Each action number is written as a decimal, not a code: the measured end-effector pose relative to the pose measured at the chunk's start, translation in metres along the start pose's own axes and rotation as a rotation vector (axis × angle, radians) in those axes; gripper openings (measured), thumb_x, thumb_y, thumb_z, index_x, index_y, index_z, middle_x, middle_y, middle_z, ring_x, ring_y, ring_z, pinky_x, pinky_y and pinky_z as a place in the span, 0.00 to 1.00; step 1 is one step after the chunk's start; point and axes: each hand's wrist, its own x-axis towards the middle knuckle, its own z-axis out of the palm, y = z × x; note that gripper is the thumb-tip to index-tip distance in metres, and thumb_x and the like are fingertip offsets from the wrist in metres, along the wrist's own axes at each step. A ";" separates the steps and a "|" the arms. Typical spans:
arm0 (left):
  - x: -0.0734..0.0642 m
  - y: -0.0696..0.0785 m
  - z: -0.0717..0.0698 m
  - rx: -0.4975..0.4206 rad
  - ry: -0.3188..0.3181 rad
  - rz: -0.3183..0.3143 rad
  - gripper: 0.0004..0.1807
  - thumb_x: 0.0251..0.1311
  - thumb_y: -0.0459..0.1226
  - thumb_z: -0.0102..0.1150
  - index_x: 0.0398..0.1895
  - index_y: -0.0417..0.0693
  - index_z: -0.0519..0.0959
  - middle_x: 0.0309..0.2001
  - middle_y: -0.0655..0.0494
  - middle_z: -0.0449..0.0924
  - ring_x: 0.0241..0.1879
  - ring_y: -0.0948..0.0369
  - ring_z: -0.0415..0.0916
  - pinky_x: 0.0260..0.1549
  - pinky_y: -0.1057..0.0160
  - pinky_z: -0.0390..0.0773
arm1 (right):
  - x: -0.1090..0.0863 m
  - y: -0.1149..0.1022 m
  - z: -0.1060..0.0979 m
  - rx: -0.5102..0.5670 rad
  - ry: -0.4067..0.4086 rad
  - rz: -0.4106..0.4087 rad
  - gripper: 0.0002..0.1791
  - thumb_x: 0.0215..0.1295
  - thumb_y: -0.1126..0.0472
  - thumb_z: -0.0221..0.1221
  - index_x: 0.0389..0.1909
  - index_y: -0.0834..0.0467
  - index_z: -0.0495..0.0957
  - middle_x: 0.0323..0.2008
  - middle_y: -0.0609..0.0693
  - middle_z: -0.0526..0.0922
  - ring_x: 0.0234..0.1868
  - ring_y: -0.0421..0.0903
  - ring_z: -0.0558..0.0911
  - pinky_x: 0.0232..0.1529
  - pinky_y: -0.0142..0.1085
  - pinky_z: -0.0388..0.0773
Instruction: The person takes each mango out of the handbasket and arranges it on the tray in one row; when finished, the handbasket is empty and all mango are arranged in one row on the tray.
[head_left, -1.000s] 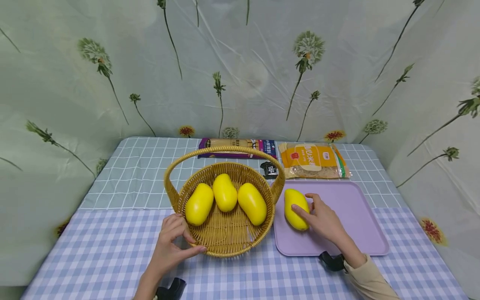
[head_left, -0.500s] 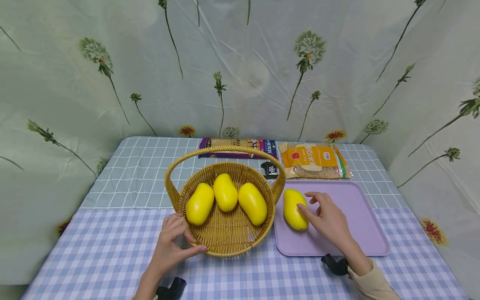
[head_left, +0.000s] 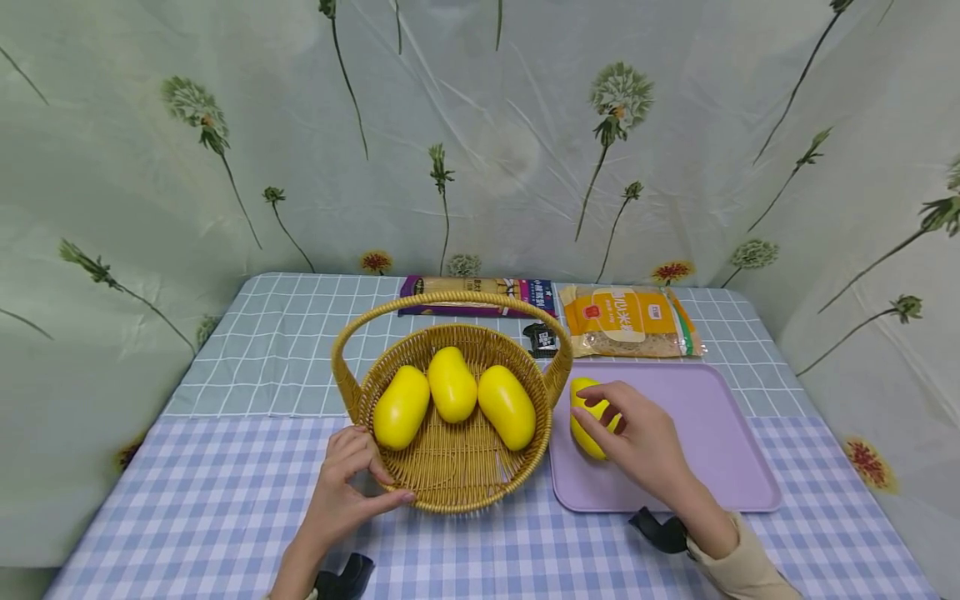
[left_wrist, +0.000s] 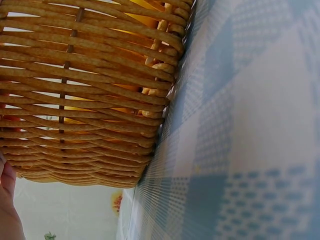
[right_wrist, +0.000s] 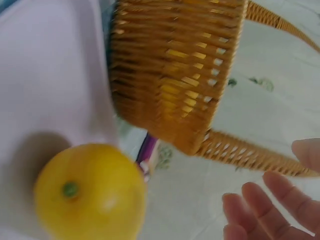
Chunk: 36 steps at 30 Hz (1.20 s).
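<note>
A round wicker basket (head_left: 450,479) with a tall arched handle (head_left: 450,297) holds a left mango (head_left: 401,408), a middle mango (head_left: 452,385) and a right mango (head_left: 507,408), all yellow. My left hand (head_left: 348,479) holds the basket's rim at its near left side, thumb along the front edge. On the lilac tray (head_left: 697,433) lies another yellow mango (right_wrist: 90,195), partly hidden in the head view behind my right hand (head_left: 637,429). That hand hovers over it with loosely bent fingers (right_wrist: 265,205), which the right wrist view shows apart from the fruit.
Behind the basket lies a purple noodle packet (head_left: 480,297). An orange-labelled food bag (head_left: 630,322) sits behind the tray, beside a small black packet (head_left: 540,339). A checked cloth (head_left: 210,500) covers the table; a flower-printed curtain (head_left: 495,150) hangs around it.
My right hand has drawn its thumb and fingers off the mango on the tray, shifted a little right, then come back left above it. The left hand and basket stay put.
</note>
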 end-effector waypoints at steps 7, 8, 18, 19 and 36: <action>0.000 0.000 0.000 0.003 0.001 0.000 0.20 0.29 0.37 0.81 0.16 0.52 0.73 0.22 0.63 0.70 0.33 0.58 0.66 0.53 0.60 0.55 | 0.010 -0.018 0.006 0.118 0.017 -0.172 0.10 0.57 0.61 0.67 0.40 0.54 0.81 0.33 0.41 0.80 0.26 0.36 0.74 0.22 0.32 0.76; 0.000 0.001 0.000 0.004 0.001 -0.001 0.20 0.28 0.36 0.81 0.16 0.52 0.73 0.22 0.63 0.70 0.33 0.58 0.66 0.53 0.60 0.55 | 0.011 -0.020 0.008 0.127 0.012 -0.192 0.10 0.57 0.62 0.66 0.40 0.54 0.81 0.33 0.41 0.80 0.26 0.36 0.75 0.22 0.31 0.75; -0.002 0.001 0.000 0.022 -0.016 -0.029 0.23 0.20 0.28 0.80 0.16 0.52 0.72 0.22 0.63 0.70 0.33 0.57 0.66 0.54 0.61 0.54 | 0.025 -0.046 0.026 0.215 -0.149 -0.234 0.13 0.61 0.57 0.64 0.45 0.57 0.79 0.39 0.47 0.81 0.31 0.36 0.78 0.26 0.31 0.77; -0.002 0.001 0.000 0.024 -0.020 -0.033 0.23 0.19 0.28 0.80 0.17 0.52 0.72 0.22 0.63 0.70 0.33 0.57 0.66 0.54 0.60 0.54 | 0.026 -0.048 0.028 0.216 -0.172 -0.221 0.13 0.62 0.56 0.63 0.45 0.57 0.79 0.40 0.48 0.81 0.32 0.37 0.78 0.27 0.32 0.77; -0.002 0.003 -0.001 0.040 -0.055 -0.085 0.25 0.20 0.25 0.79 0.17 0.53 0.72 0.24 0.64 0.70 0.35 0.60 0.65 0.55 0.59 0.52 | 0.043 -0.053 0.060 0.057 -0.342 -0.083 0.27 0.62 0.45 0.61 0.57 0.56 0.72 0.53 0.50 0.73 0.53 0.47 0.73 0.50 0.42 0.72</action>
